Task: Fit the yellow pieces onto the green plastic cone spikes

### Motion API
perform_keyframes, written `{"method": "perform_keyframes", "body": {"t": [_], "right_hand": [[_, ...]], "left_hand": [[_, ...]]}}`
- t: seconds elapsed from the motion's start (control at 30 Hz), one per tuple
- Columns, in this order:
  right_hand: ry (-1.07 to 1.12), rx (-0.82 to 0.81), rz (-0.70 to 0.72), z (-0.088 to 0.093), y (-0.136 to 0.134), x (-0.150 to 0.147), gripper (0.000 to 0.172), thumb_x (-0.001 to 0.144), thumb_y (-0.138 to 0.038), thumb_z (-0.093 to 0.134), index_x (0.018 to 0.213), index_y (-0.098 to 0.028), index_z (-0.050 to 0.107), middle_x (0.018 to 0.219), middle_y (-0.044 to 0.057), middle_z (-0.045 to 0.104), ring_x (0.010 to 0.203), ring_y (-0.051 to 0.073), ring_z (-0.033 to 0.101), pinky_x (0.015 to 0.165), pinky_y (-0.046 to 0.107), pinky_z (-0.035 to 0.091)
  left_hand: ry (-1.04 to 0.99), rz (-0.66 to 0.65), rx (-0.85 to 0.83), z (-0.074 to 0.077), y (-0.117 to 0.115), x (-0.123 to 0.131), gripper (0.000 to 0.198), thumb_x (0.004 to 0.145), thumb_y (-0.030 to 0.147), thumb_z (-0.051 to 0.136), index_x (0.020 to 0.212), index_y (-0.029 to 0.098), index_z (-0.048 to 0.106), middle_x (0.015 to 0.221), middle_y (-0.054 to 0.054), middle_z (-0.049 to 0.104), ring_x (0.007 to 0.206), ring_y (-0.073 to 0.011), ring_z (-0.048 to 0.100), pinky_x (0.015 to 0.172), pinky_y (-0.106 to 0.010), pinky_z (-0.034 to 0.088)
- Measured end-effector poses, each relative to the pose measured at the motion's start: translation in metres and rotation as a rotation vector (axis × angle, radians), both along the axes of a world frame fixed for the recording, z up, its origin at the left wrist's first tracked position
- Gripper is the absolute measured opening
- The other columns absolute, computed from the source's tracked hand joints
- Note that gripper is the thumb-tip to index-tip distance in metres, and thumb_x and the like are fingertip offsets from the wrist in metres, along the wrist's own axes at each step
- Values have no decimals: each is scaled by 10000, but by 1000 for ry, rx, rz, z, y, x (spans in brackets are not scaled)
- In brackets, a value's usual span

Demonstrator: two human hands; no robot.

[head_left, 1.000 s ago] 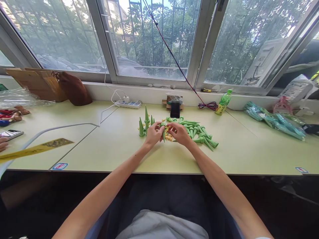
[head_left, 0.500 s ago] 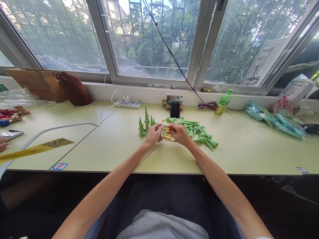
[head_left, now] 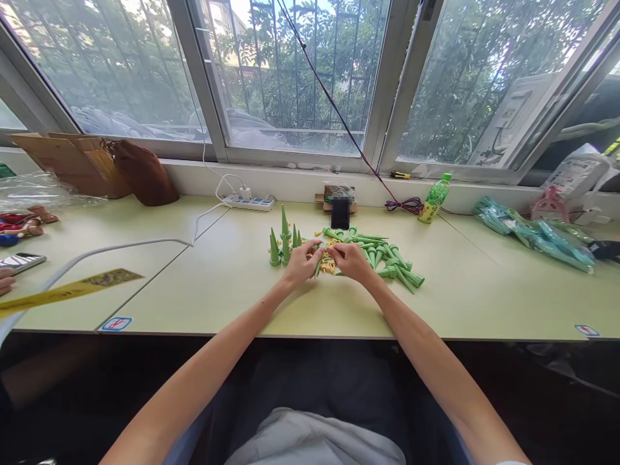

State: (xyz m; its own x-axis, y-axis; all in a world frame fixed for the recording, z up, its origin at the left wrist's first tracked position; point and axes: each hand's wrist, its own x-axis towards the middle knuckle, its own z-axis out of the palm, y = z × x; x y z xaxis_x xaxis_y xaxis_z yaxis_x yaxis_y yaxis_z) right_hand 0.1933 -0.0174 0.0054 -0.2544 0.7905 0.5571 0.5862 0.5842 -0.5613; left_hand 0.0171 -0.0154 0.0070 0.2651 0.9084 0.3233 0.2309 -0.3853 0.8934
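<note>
Smooth pale yellow-green tabletop [head_left: 465, 303] under & around grip, thin dark seam [head_left: 148, 285] L of it. Beyond grip: low white ledge [head_left: 290, 177], then wide grey metal-framed glass windows [head_left: 198, 77], dark vert. bars [head_left: 278, 71] outside ctr pane [head_left: 303, 90], green leafy trees [head_left: 450, 97] behind; bright daylight. Below grip: v. dark under-table space [head_left: 571, 420].

No wording can be made out for certain. A yellow strip [head_left: 58, 297] at the left carries dark marks and a speckled, code-like block near its tip. Two blue-edged stickers, one left [head_left: 117, 323] and one right [head_left: 587, 330], sit along the front edge of the desk [head_left: 460, 303], each with a red mark, perhaps a numeral. The green bottle [head_left: 434, 200] wears a printed label, its lettering too small to read.
</note>
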Motion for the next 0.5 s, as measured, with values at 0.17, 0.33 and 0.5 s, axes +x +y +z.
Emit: {"method": "perform_keyframes", "body": {"t": [0.17, 0.33, 0.5], "right_hand": [[-19, -9, -5, -1, 1, 0, 422, 974, -344, 436, 578, -198, 446, 542, -2, 496, 538, 123, 416, 578, 269, 315], [26, -22, -23, -1, 1, -1, 350, 967, -388, 474, 690, -195, 568, 577, 2, 549, 554, 140, 466, 602, 267, 364], [82, -6, -3, 0, 0, -1, 232, 904, -365, 596, 1035, -180, 645, 704, 7, 624, 586, 147, 519, 648, 263, 422]], "left_hand": [[5, 15, 45, 4, -4, 1, 406, 867, 477, 622, 1116, 161, 680, 600, 35, 566, 420, -88, 485, 417, -218, 372], [-69, 8, -27, 3, -1, 2, 385, 872, 440, 618, 1128, 154, 648, 563, 53, 540, 350, -83, 456, 367, -222, 340], [-174, 35, -127, 4, 0, 3, 330, 851, 435, 651, 990, 137, 628, 496, 61, 501, 323, -81, 414, 333, -225, 284]]}}
